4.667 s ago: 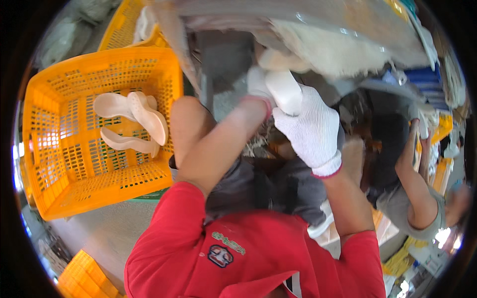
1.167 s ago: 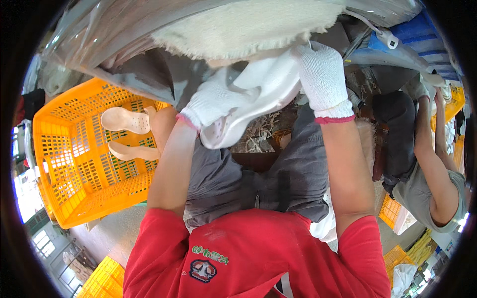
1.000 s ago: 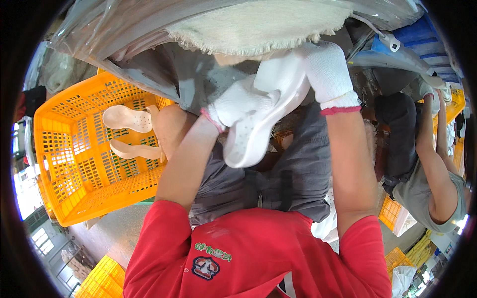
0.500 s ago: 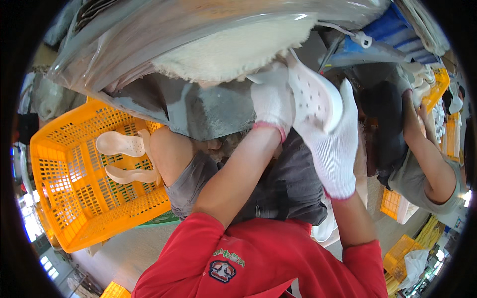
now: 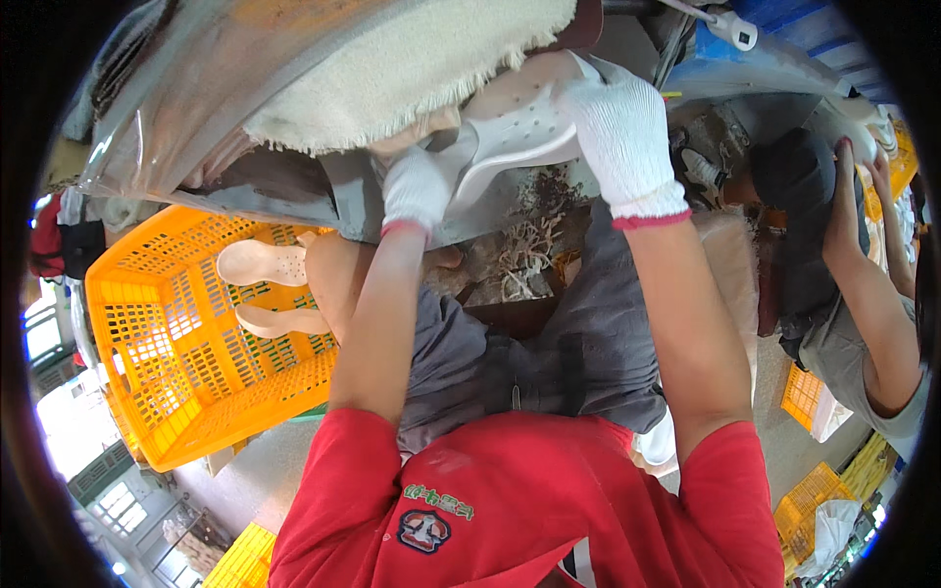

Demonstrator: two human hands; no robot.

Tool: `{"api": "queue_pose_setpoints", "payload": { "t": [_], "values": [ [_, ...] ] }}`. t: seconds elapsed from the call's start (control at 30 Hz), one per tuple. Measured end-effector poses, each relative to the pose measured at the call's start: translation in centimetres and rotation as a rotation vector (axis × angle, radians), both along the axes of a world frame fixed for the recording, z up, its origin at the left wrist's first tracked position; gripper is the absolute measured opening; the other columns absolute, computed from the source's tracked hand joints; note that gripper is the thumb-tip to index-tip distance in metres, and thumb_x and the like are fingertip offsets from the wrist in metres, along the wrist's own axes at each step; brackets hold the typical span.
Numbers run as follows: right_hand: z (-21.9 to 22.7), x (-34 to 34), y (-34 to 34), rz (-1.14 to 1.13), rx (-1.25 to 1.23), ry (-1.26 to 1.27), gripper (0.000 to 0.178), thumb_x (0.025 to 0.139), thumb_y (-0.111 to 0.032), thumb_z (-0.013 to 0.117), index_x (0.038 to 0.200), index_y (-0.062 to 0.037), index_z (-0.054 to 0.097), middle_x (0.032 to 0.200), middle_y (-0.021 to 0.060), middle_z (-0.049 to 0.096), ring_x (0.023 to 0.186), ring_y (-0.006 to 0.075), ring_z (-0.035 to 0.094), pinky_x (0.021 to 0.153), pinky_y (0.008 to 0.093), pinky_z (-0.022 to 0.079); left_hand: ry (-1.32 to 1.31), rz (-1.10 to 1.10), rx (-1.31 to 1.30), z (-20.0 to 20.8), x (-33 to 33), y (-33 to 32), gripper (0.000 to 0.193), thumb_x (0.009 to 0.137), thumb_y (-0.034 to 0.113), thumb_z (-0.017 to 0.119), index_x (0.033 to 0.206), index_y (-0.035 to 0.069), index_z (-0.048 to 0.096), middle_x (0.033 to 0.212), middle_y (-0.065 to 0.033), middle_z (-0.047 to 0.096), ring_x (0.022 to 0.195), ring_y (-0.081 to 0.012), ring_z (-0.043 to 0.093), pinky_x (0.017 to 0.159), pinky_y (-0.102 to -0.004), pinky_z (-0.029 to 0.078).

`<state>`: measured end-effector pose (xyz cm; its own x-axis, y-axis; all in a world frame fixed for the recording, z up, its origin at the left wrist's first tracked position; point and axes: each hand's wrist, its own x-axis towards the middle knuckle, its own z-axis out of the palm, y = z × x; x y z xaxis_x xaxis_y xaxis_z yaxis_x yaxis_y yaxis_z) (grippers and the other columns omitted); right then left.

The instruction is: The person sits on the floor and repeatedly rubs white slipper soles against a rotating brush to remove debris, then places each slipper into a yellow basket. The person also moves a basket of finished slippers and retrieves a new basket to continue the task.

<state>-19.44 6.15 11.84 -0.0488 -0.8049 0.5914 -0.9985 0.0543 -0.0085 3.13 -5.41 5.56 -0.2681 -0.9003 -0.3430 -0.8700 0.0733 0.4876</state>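
A white shoe sole (image 5: 520, 113) with small holes is stretched between my two gloved hands, held up against the underside of a cream, frayed-edged cloth wheel or pad (image 5: 402, 83). My left hand (image 5: 421, 186), in a white knit glove, closes round the sole's left end, close below the cloth. On the far right end, my right hand (image 5: 622, 137) grips with its fingers curled over the top; the fingertips are partly hidden. The sole's raised side edge faces me.
Transparent plastic sheeting (image 5: 235, 88) hangs over the machine. An orange basket (image 5: 147, 382) on my left holds pale sole pieces (image 5: 262, 265). White scraps (image 5: 529, 260) lie below the machine. Another person's arm (image 5: 863, 265) reaches in at right, near more orange baskets (image 5: 814, 500).
The sole has swung from steeply upright to slanting sideways under the cloth. My left hand has moved left, and my right hand has risen, its fingers now curled over the sole's end.
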Motion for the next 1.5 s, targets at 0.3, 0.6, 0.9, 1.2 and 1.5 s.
{"api": "queue_pose_setpoints", "payload": {
  "t": [0.3,0.6,0.9,1.2,1.5],
  "values": [
    [4.1,2.0,1.3,-0.103,0.281,-0.695,0.033,0.082,-0.021,0.078,0.112,-0.0083,0.079,0.104,0.0227,0.076,0.098,0.0386,0.077,0.084,0.0431,0.063,0.714,-0.027,0.454,3.1,-3.6,6.7,0.047,0.102,0.044,0.075,0.118,0.0,0.077,0.096,-0.0091,0.077,0.086,-0.0157,0.071,0.078,-0.0349,0.058],
    [6.1,6.2,11.2,0.228,0.403,-0.054,0.044,0.082,-0.011,0.073,0.127,-0.0113,0.074,0.117,0.0095,0.075,0.106,0.0328,0.073,0.095,0.0459,0.059,1.525,0.15,1.208,2.0,-4.5,6.6,0.043,0.11,0.035,0.065,0.131,-0.002,0.068,0.117,-0.0122,0.076,0.098,-0.0276,0.075,0.092,-0.0404,0.062],
    [2.8,13.6,4.8,0.07,0.323,-0.261,0.047,0.093,-0.011,0.072,0.14,-0.0099,0.071,0.109,0.0142,0.078,0.087,0.0344,0.077,0.075,0.0438,0.062,1.937,0.284,0.891,0.6,-2.4,4.1,0.049,0.107,0.055,0.051,0.122,0.01,0.063,0.107,-0.0159,0.071,0.089,-0.0355,0.071,0.076,-0.0496,0.061],
    [4.5,14.2,2.6,0.043,0.271,-0.335,0.025,0.096,-0.016,0.071,0.121,-0.0159,0.074,0.095,0.0133,0.075,0.077,0.0367,0.073,0.069,0.0445,0.06,1.685,0.454,0.888,-0.3,-2.7,2.2,0.034,0.111,0.035,0.053,0.128,0.009,0.066,0.115,-0.012,0.073,0.102,-0.0276,0.072,0.091,-0.0427,0.06],
    [3.5,14.4,1.3,0.003,0.205,-0.274,0.022,0.096,-0.023,0.075,0.116,-0.0138,0.08,0.105,0.0108,0.079,0.089,0.0321,0.077,0.077,0.0389,0.063,0.75,0.094,-0.361,-7.6,-3.0,6.5,0.049,0.105,0.034,0.064,0.144,0.005,0.055,0.122,-0.0212,0.074,0.111,-0.038,0.073,0.094,-0.0455,0.058]
  ]
}}
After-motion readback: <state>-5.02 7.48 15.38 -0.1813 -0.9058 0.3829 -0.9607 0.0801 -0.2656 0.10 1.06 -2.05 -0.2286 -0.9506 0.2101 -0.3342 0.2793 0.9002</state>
